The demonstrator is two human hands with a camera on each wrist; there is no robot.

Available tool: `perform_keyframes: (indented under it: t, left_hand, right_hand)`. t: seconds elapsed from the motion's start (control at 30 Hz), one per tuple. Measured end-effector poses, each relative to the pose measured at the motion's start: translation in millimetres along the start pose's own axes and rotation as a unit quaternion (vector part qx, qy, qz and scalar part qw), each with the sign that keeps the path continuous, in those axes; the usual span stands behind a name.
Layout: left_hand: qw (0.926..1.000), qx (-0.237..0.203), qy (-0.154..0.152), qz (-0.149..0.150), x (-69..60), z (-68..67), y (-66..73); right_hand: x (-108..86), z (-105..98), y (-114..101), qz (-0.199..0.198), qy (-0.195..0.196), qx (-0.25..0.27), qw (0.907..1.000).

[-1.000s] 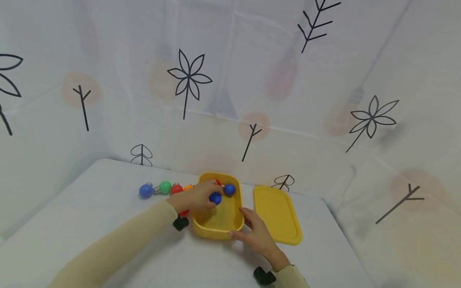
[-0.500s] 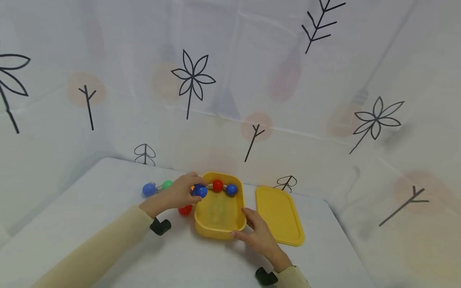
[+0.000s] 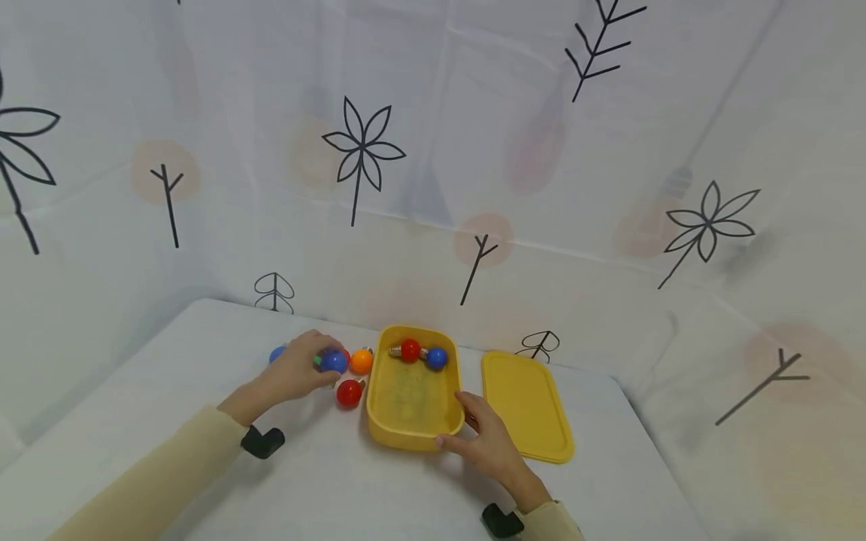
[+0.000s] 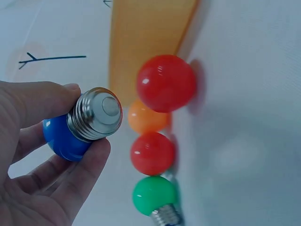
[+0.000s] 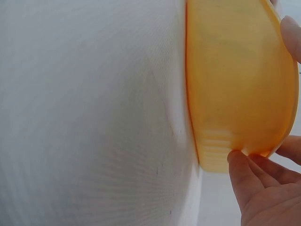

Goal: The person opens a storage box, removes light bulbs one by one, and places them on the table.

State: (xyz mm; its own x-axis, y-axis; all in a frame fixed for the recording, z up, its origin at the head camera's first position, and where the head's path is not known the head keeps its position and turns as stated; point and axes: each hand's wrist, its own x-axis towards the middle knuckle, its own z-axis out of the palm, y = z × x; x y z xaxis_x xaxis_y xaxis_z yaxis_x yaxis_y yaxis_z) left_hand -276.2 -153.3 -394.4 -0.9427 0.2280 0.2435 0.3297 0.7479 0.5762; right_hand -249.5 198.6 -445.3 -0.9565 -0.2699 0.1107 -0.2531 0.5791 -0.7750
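My left hand [image 3: 291, 372] pinches a blue light bulb [image 4: 68, 139] between thumb and fingers, its silver screw base pointing toward the wrist camera. It is above the table, left of the yellow plastic box [image 3: 402, 442]. In that box lie a red bulb [image 3: 410, 350] and a blue bulb [image 3: 436, 358], at the far end. At the box's near right corner, my right hand [image 3: 490, 443] grips it, thumb on one wall and fingers on the other. Close to the held bulb are a red bulb [image 4: 167, 84], an orange bulb [image 4: 146, 117], another red bulb [image 4: 151, 153] and a green bulb [image 4: 153, 195].
To the right of the box a flat yellow lid [image 3: 531, 406] lies on the white table [image 3: 379, 496]. Another blue bulb [image 3: 277, 353] is partly hidden behind the left hand. A patterned white cloth [image 3: 433, 150] hangs behind the table.
My left hand has lifted the blue bulb out of the box and carried it left, over the row of bulbs. My right hand has stayed at the box's corner.
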Motion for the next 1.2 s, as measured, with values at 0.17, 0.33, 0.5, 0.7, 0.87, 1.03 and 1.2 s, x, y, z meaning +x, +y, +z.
perform_keyframes:
  t: [0.17,0.33,0.5,0.7,0.87,1.03,1.2]
  left_hand:
    - [0.9994,0.012,-0.011,-0.031,-2.0,8.5,-15.2]
    - [0.9985,0.000,-0.020,-0.051,-0.6,17.3,-25.1]
    - [0.9979,0.000,-0.026,-0.060,3.3,25.2,-30.9]
    - [0.9971,-0.001,-0.030,-0.070,6.1,30.2,-32.6]
    - [0.9977,-0.004,-0.028,-0.062,5.2,31.5,-32.4]
    - [0.9982,0.002,-0.026,-0.055,4.9,32.5,-34.2]
    - [0.9982,-0.003,-0.026,-0.053,3.4,31.2,-35.1]
  right_hand:
    - [-0.4,1,2,0.003,0.001,0.009,1.0000]
    - [-0.9,1,1,0.011,-0.004,0.020,0.9997]
    - [-1.9,1,-1,0.003,-0.005,0.024,0.9997]
    - [-1.6,0,-3,-0.004,-0.003,0.021,0.9998]
    - [-0.7,0,-1,-0.007,0.001,0.008,0.9999]
    - [-0.1,1,1,-0.007,0.004,0.001,1.0000]
    - [0.2,1,1,-0.005,0.006,0.000,1.0000]
